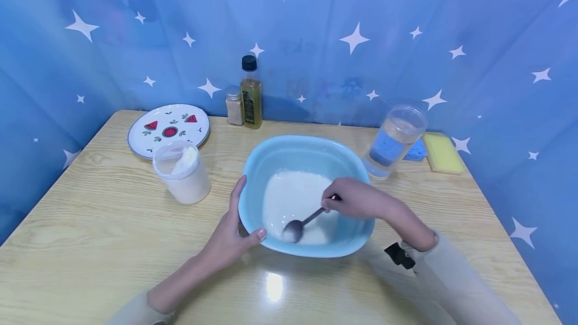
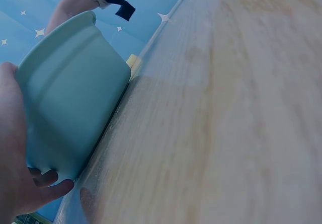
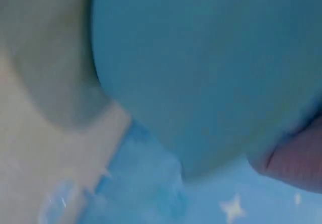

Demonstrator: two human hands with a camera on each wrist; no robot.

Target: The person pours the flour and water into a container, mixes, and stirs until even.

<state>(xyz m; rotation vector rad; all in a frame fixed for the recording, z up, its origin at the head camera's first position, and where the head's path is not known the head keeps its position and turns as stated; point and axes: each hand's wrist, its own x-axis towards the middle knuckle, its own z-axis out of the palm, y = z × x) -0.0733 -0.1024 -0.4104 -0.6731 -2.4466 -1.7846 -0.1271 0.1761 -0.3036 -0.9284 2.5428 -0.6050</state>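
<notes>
A light blue plastic basin (image 1: pixel 311 251) holds white milky liquid (image 1: pixel 289 189) with a few bubbles. My left hand (image 1: pixel 228 239) grips the basin's left side, its thumb at the rim. The left wrist view shows the fingers of that hand (image 2: pixel 17 158) against the basin's outer wall (image 2: pixel 75 93). Over the basin's right part, my right hand (image 1: pixel 354 197) holds a dark brown spoon (image 1: pixel 294 230) by its handle. The spoon's bowl dips into the liquid near the front. In the right wrist view the basin wall (image 3: pixel 201 73) hides the spoon; part of the hand (image 3: pixel 297 158) shows.
Left of the basin stands an open tub of white powder (image 1: pixel 185 179), before a watermelon-patterned plate (image 1: pixel 176 119). Behind are a shaker jar (image 1: pixel 234 109) and an oil bottle (image 1: pixel 252 99). At right are a clear pitcher of water (image 1: pixel 393 142), a blue sponge (image 1: pixel 416 151) and a yellow sponge (image 1: pixel 442 153).
</notes>
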